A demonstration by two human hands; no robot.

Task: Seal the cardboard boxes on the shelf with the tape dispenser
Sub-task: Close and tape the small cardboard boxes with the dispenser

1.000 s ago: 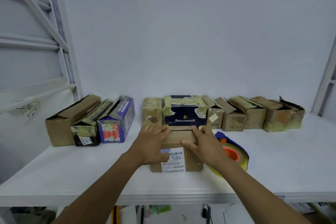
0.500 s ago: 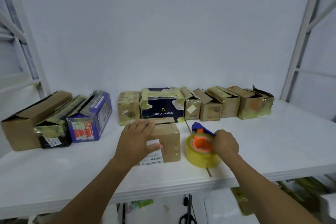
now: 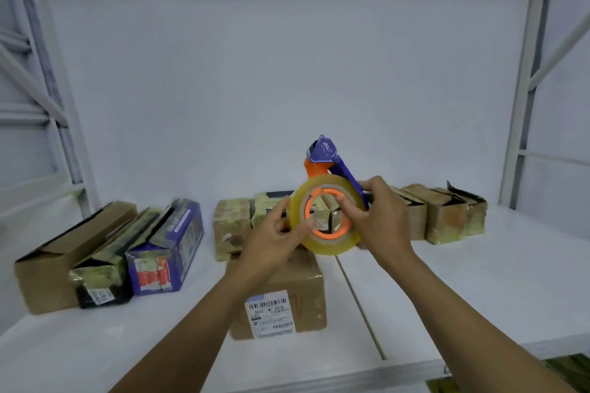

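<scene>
Above the labelled cardboard box (image 3: pixel 287 284) on the shelf (image 3: pixel 463 290), the right hand (image 3: pixel 380 220) grips the tape dispenser (image 3: pixel 323 158) and the left hand (image 3: pixel 271 242) pinches its roll (image 3: pixel 332 246), probably to free the tape end for the seam.

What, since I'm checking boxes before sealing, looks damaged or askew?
The rightmost box in the back row has a torn, ragged top flap sticking up. At left, the long cardboard box has its flap gaping open, and the blue box leans tilted against its neighbour.
</scene>
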